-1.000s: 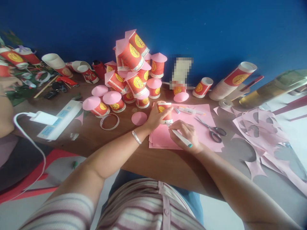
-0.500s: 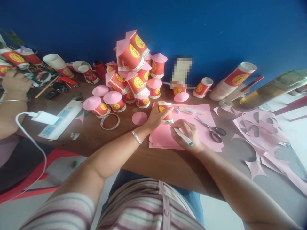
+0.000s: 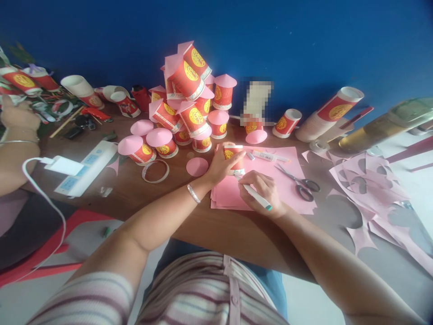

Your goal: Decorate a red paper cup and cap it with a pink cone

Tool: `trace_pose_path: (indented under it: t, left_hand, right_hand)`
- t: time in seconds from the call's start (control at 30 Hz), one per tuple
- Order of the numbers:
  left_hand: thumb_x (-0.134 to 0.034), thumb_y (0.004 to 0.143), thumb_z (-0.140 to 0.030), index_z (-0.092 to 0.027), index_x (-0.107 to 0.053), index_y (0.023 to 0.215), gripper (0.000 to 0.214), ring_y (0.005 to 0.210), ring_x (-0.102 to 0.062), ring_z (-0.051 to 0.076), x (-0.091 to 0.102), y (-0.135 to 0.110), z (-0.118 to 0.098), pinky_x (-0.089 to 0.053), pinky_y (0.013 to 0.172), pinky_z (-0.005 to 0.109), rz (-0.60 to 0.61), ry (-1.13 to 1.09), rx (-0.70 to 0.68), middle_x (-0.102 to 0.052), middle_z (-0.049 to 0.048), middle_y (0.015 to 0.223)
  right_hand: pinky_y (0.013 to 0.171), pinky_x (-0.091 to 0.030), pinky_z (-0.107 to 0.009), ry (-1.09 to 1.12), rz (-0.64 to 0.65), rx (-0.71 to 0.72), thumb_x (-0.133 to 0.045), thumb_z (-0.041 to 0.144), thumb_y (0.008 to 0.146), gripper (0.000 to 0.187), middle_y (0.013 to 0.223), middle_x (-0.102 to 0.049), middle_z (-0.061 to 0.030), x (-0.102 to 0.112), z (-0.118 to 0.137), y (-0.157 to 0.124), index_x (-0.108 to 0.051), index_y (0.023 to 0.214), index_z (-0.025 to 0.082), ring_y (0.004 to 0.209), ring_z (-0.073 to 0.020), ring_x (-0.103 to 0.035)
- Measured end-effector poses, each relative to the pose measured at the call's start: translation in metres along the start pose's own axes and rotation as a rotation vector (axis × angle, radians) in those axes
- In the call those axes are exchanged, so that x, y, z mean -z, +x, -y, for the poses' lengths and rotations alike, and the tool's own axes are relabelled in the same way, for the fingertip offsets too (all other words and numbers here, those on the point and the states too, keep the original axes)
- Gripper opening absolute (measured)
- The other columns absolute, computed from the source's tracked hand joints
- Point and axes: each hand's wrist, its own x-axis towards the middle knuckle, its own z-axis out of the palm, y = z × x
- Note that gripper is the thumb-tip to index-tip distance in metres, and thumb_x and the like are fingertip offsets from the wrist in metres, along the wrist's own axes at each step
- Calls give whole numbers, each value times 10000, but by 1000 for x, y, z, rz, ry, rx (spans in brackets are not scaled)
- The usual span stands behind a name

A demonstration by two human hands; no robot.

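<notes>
My left hand (image 3: pixel 221 164) is wrapped round a red paper cup (image 3: pixel 232 154) with a yellow emblem, standing on the pink paper sheets (image 3: pixel 230 194). In my right hand (image 3: pixel 260 189) is a white marker pen (image 3: pixel 257 197) with a green end, its tip close to the cup's lower rim; whether it touches I cannot tell. Beyond my right hand lie a second marker (image 3: pixel 267 155) and a small grey cap (image 3: pixel 250 155). Black-handled scissors (image 3: pixel 299 183) rest on the sheets' right side. A pink paper disc (image 3: pixel 197 167) is left of my left hand.
Several red cups with pink cone tops (image 3: pixel 191 117) are piled at the back. A tall cup stack (image 3: pixel 328 113) and pink paper offcuts (image 3: pixel 368 185) are at right. On the left are a power strip (image 3: pixel 86 169) and another person's hand (image 3: pixel 20 117).
My right hand and the marker have shifted slightly left along the cup's bottom edge. The cup stays in my left hand. The other person's hand at the far left has moved a little.
</notes>
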Motion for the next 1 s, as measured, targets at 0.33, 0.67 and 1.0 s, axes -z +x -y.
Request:
trace_pose_path:
  t: [0.33,0.67,1.0]
  left_hand:
    - [-778,861,-381,-226,-563,1101,358,1193,-577,248,-2,-4,-4,-495,1069,419,50,94,-17,-609,64,1112]
    - [-853,776,-447,-237,-557,1070,467,987,-610,209,-5,-6,-8,-601,699,320,79,-20,121,-572,57,1118]
    - [-793,838,-361,-251,-525,1133,413,1036,-601,195,-6,-7,-11,-608,735,306,86,57,128,-551,47,1155]
  right_hand:
    - [576,-518,-262,-39,-33,16,-603,70,887,205,768,-694,11,-4,-2,-2,-577,947,265,625,-142,-661]
    - [591,-525,-262,-61,-41,20,-602,67,895,211,766,-691,16,-6,-3,-2,-563,947,268,632,-144,-668]
    - [585,-515,-249,-87,-47,32,-615,63,907,188,753,-679,16,-7,-3,0,-568,937,242,613,-131,-653]
